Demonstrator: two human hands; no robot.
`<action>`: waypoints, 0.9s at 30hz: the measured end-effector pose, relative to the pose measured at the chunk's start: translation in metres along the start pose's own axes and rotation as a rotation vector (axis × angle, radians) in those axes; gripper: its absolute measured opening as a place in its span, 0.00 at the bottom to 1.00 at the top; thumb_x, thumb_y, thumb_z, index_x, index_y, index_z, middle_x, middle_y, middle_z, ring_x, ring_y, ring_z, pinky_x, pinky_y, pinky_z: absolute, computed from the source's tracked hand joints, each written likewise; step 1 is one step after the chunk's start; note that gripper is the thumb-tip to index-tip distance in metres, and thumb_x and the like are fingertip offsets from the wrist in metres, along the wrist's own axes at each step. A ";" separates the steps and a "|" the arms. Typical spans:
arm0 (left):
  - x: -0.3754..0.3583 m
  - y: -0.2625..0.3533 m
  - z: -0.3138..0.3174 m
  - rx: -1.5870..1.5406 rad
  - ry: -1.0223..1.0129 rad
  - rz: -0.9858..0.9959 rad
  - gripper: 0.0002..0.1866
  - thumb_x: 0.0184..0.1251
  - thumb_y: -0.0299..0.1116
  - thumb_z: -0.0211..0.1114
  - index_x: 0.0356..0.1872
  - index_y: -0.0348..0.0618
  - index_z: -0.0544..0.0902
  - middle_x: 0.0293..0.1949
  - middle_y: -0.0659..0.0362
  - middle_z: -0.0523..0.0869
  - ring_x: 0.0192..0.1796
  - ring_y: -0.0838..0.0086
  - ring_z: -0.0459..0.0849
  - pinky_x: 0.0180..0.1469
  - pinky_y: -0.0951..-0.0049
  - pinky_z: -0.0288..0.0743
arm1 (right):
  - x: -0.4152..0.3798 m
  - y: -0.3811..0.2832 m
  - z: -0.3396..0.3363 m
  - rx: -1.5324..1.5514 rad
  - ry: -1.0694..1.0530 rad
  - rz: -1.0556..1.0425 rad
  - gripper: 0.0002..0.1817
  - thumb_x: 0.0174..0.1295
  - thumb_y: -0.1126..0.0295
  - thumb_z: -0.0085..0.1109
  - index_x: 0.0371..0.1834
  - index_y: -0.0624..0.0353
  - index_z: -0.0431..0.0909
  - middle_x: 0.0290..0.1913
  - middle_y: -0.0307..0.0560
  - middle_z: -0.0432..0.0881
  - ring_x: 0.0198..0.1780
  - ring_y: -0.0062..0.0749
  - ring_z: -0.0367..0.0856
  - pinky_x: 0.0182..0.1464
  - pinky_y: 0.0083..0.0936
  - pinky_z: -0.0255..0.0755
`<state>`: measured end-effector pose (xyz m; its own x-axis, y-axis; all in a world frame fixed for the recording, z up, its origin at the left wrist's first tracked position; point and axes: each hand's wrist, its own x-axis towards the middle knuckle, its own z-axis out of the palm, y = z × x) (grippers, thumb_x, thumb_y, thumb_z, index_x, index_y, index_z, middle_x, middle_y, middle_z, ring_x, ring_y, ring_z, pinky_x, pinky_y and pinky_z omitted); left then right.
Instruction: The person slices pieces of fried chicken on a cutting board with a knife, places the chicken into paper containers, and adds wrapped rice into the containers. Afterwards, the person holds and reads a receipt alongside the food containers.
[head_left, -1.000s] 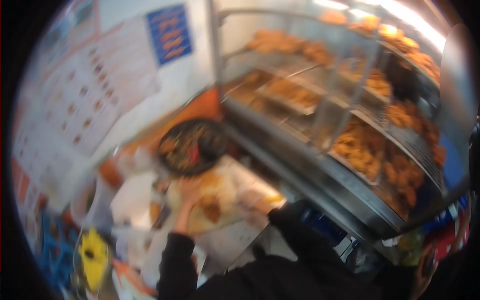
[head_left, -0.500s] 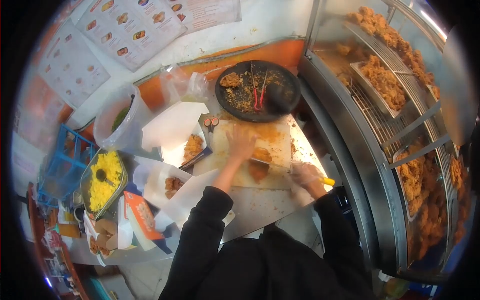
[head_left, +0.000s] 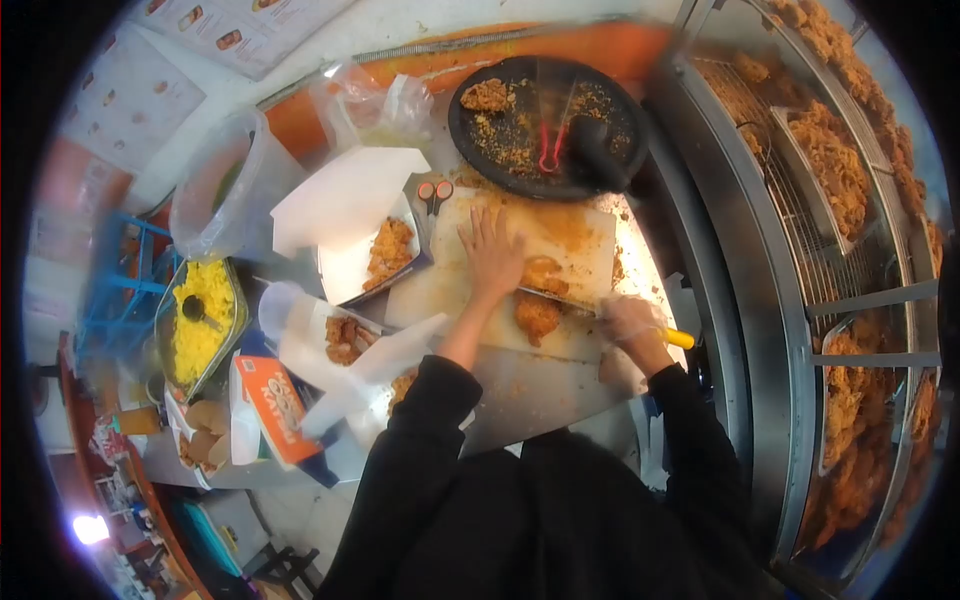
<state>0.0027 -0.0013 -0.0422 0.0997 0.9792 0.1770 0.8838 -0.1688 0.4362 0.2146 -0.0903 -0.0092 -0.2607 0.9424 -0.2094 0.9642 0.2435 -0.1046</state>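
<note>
Chicken [head_left: 537, 316] is on the board [head_left: 570, 250], right of ctr & toward its near edge, w/ the knife [head_left: 560, 300] blade lying across it; pcs show on both sides of the blade. L hand [head_left: 492, 258] is open, fingers spread, palm down over the board's mid, just left of the chicken; it grips nothing, & can't tell if the thumb touches the chicken. R hand [head_left: 635, 325] is closed round the knife's handle nr the board's right edge, yellow end sticking out to the right.

Scissors [head_left: 435, 194], orange-ringed, are at the board's far-left corner. Pan [head_left: 500, 168], dark & round, sits past the board's far edge, w/ red-handled tongs [head_left: 550, 150] & 1 fried pc [head_left: 485, 96] in it. White box [head_left: 345, 281], lid up, w/ fried chicken inside, is by the board's left edge; 2nd box [head_left: 300, 345], w/ cut pcs, is nearer the person. Rice tray [head_left: 238, 345], yellow rice inside, is toward the tabletop's [head_left: 520, 395] left edge. Fryer case [head_left: 775, 400], w/ fried food on racks, stands along the right.
</note>
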 end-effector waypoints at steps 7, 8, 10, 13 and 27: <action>-0.012 0.002 -0.006 0.016 0.105 0.057 0.28 0.64 0.47 0.42 0.60 0.39 0.58 0.62 0.46 0.56 0.68 0.55 0.43 0.65 0.49 0.30 | -0.014 0.012 0.033 0.099 0.337 -0.044 0.07 0.47 0.66 0.52 0.25 0.57 0.72 0.23 0.50 0.75 0.25 0.43 0.75 0.27 0.34 0.67; -0.008 0.005 -0.010 0.010 0.113 0.091 0.28 0.64 0.47 0.42 0.60 0.39 0.58 0.62 0.46 0.56 0.68 0.55 0.43 0.65 0.49 0.30 | -0.013 0.017 0.032 0.055 0.188 -0.012 0.07 0.48 0.66 0.52 0.25 0.57 0.72 0.24 0.50 0.75 0.26 0.44 0.75 0.27 0.35 0.67; 0.000 0.017 -0.023 0.035 0.119 0.073 0.27 0.64 0.47 0.41 0.59 0.38 0.60 0.61 0.45 0.58 0.67 0.55 0.45 0.65 0.49 0.30 | -0.036 0.006 -0.017 0.121 0.220 -0.015 0.08 0.49 0.64 0.51 0.27 0.56 0.72 0.22 0.50 0.75 0.26 0.45 0.75 0.28 0.36 0.68; -0.004 0.031 -0.050 0.014 0.110 0.222 0.27 0.64 0.47 0.42 0.58 0.37 0.61 0.60 0.44 0.60 0.67 0.55 0.47 0.64 0.48 0.30 | -0.047 -0.007 -0.032 0.229 0.079 0.080 0.07 0.49 0.64 0.53 0.25 0.56 0.72 0.21 0.53 0.74 0.25 0.48 0.74 0.28 0.36 0.68; -0.033 0.007 -0.018 0.079 -0.026 -0.041 0.29 0.62 0.49 0.42 0.58 0.38 0.63 0.60 0.46 0.61 0.67 0.57 0.46 0.65 0.49 0.32 | -0.041 -0.012 0.004 0.080 0.174 -0.073 0.05 0.44 0.69 0.53 0.22 0.57 0.72 0.20 0.49 0.74 0.26 0.43 0.75 0.30 0.37 0.68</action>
<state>-0.0027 -0.0372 -0.0290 0.0741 0.9878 0.1370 0.9207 -0.1205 0.3712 0.2134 -0.1332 -0.0035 -0.3110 0.9500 -0.0282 0.9344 0.3002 -0.1917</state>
